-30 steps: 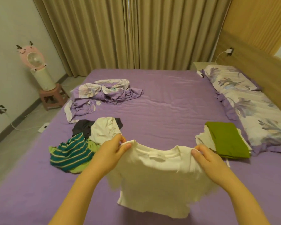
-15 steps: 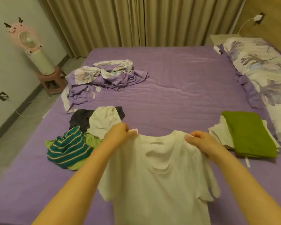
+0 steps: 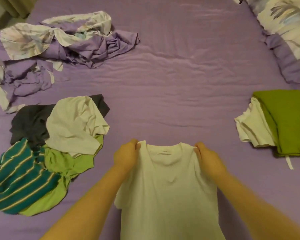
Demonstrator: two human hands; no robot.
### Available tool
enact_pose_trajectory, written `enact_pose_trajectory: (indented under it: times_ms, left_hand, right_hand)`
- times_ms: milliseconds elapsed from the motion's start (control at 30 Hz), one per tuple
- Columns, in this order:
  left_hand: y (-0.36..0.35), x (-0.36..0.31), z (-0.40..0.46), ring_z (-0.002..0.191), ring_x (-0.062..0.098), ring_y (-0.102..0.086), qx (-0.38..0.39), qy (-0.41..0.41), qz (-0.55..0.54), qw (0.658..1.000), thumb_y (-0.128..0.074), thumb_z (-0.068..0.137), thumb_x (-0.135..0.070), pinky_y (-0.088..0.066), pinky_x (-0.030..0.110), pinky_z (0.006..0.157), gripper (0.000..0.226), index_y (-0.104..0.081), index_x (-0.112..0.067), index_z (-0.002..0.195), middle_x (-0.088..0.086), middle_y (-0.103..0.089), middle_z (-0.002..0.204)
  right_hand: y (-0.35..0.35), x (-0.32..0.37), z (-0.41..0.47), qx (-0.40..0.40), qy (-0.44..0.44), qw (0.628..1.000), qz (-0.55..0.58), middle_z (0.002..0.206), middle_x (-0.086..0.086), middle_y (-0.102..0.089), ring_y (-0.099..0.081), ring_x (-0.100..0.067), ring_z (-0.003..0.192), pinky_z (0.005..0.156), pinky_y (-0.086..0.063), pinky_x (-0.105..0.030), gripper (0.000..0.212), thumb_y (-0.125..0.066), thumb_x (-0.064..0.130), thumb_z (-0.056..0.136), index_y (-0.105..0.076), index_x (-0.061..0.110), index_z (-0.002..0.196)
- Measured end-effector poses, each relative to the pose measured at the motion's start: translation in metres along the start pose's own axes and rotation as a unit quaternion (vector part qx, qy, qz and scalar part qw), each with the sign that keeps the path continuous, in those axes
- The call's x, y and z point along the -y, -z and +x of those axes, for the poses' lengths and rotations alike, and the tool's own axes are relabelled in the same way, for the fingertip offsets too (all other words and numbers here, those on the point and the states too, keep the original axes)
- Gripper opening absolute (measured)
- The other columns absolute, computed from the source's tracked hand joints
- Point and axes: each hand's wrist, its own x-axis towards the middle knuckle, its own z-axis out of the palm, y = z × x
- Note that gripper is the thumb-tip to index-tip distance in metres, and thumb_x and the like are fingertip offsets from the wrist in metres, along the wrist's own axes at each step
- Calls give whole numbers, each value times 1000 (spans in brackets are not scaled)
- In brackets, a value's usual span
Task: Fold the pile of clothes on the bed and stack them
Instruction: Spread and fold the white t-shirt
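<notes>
The white T-shirt (image 3: 170, 184) hangs limp over the bed (image 3: 171, 80), light and floppy, best held at the shoulder seams. That is where it is pinched: left hand (image 3: 126, 155) and right hand (image 3: 209, 158) fingers (image 3: 197, 147) curl on either side of the collar.

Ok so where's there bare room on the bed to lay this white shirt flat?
The widest bare patch of sheet lies ahead of the white shirt, between the unfolded heap on the left and the folded stack on the right. The far left is crowded by rumpled bedding.
</notes>
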Motion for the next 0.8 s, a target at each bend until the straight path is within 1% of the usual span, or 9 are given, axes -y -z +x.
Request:
enact_pose_trajectory:
  times_ms: [100, 167, 267, 400, 500, 567, 667, 733, 800]
  left_hand:
    - [3, 6, 38, 76, 25, -53, -12, -55, 94, 994, -32, 101, -29, -36, 31, 58, 26, -52, -14, 108, 9, -62, 92]
    - [12, 5, 66, 70, 24, -50, -48, -66, 117, 990, -32, 101, -29, -34, 30, 57, 27, -52, -13, 109, 9, -62, 88]
    - [26, -7, 105, 72, 27, -53, -100, -50, 141, 984, -32, 102, -27, -35, 31, 56, 28, -49, -13, 119, 9, -59, 88]
    - [13, -35, 118, 126, 33, -40, -65, -83, 171, 980, -38, 100, -25, -35, 42, 96, 47, -27, -18, 145, 13, -38, 143]
    - [-29, -58, 93, 144, 26, -13, -11, -152, 176, 972, -32, 101, -23, -14, 43, 114, 49, -18, -22, 149, 7, -14, 157]
    - [-61, -71, 72, 146, 26, 1, 38, -197, 179, 963, -29, 102, -22, -3, 46, 117, 51, -13, -26, 150, 6, -4, 159]
    - [-95, -90, 58, 146, 28, 10, 96, -220, 173, 955, -30, 102, -22, 4, 49, 116, 53, -10, -28, 150, 5, 4, 160]
    - [-106, -102, 61, 146, 28, 12, 112, -228, 177, 951, -28, 102, -23, 6, 51, 116, 52, -9, -28, 150, 4, 6, 160]
    - [-111, -114, 67, 146, 28, 12, 109, -234, 190, 947, -27, 102, -22, 7, 51, 116, 53, -6, -26, 151, 4, 5, 160]
  right_hand:
    - [7, 2, 30, -14, 9, 996, -90, 74, -11, -56, -51, -24, 65, 49, -26, -29, 26, -34, 31, 98, -46, 8, 101]
    - [21, 8, 55, -82, 26, 990, -110, 81, -13, -61, -50, -31, 65, 52, -30, -31, 27, -35, 30, 99, -52, 10, 101]
    - [40, 23, 95, -165, 32, 986, 23, 80, -4, -58, -47, -19, 66, 54, -34, -31, 23, -41, 26, 99, -56, 15, 113]
    - [37, 23, 123, -81, 6, 989, 127, 88, -2, -56, -55, -21, 80, 58, -32, -22, 38, -36, 16, 100, -40, 14, 138]
    - [21, -3, 116, -28, -30, 998, 50, 130, -12, -54, -51, -32, 117, 90, -40, -33, 42, -34, 13, 100, -35, 13, 142]
    - [12, -26, 104, -3, -38, 999, 15, 136, -12, -50, -49, -32, 120, 95, -39, -37, 41, -36, 15, 100, -36, 12, 140]
    - [0, -57, 92, 17, 14, 1000, 2, 127, -9, -55, -50, -31, 115, 92, -39, -37, 37, -49, 23, 96, -48, 11, 131]
    - [-3, -68, 90, 6, 30, 1000, 9, 95, -8, -59, -53, -28, 90, 74, -40, -35, 13, -57, 22, 91, -61, 12, 98]
    - [-2, -75, 93, -22, 38, 998, 54, 71, -4, -46, -42, -21, 68, 61, -32, -32, 21, -64, 15, 84, -49, 10, 70]
